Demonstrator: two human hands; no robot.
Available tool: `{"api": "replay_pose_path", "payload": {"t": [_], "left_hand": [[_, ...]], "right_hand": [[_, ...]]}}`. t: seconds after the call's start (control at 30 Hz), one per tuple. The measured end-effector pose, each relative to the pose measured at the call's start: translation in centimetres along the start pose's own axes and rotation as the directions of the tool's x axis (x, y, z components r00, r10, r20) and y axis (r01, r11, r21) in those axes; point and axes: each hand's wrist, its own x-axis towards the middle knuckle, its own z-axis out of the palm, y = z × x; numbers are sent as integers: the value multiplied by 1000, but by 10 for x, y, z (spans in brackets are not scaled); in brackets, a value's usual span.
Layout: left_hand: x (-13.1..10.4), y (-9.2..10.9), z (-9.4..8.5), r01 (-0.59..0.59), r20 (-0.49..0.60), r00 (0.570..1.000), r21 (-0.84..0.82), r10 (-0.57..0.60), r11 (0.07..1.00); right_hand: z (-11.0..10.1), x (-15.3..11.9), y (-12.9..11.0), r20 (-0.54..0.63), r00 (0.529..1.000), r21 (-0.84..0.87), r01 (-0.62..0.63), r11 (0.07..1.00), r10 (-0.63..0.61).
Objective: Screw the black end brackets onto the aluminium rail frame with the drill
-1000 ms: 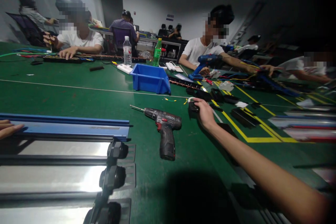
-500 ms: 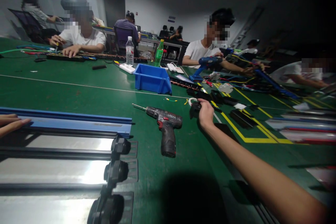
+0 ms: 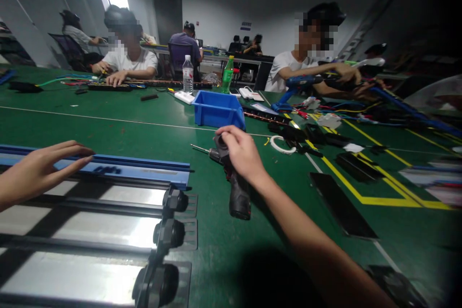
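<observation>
My right hand (image 3: 242, 151) is closed round a small black part (image 3: 221, 144), held above the upper body of a drill. The black drill (image 3: 238, 197) lies on the green table, its long bit pointing left; my hand hides much of its top. At the left, my left hand (image 3: 50, 168) hovers over a blue metal rail (image 3: 144, 171) with fingers apart and nothing in them. Below the rail lie silver panels (image 3: 119, 236) with black round fittings (image 3: 169, 233) at their right ends.
A blue bin (image 3: 218, 110), a water bottle (image 3: 188, 75) and a green bottle (image 3: 228, 75) stand beyond the drill. Right of them are a blue drill (image 3: 294, 89), a white ring (image 3: 282, 145) and a black plate (image 3: 341, 204). People work across the table.
My right hand has moved left with the black part, from beside the white ring to over the drill. My left hand has come further into view and lifted off the blue rail.
</observation>
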Motion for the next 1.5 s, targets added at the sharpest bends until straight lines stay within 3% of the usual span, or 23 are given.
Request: {"api": "replay_pose_path", "payload": {"t": [0.1,0.2,0.3,0.43,0.5,0.57,0.7,0.87,1.0,1.23,1.5], "left_hand": [[28,52,15,-171,72,983,30,169,985],[63,100,39,-401,112,912,53,394,914],[95,136,65,-514,105,852,-10,512,858],[117,164,90,-496,148,844,-147,515,856],[120,169,98,-460,170,849,-227,500,858],[121,168,103,-410,182,864,-288,470,865],[121,164,109,-326,196,893,-342,406,882],[123,163,109,-269,290,868,-408,404,872],[122,162,108,-263,285,865,-444,414,856],[112,169,108,-311,313,848,-360,427,880],[107,174,113,-287,318,867,-309,383,907]], "right_hand": [[28,-32,-9,274,961,-125,0,992,34],[41,-54,-2,411,906,-228,-8,974,103],[34,-60,3,488,862,-273,-3,962,141],[8,-55,5,612,780,-256,40,966,130],[0,-52,8,652,750,-248,80,965,106],[-1,-51,12,654,751,-255,105,961,91],[12,-50,18,651,758,-207,137,969,32],[27,-51,23,643,766,-151,128,980,-1],[30,-54,25,634,771,-135,41,990,55],[29,-56,22,611,790,-201,93,975,51],[28,-52,19,572,820,-236,138,962,23]]}}
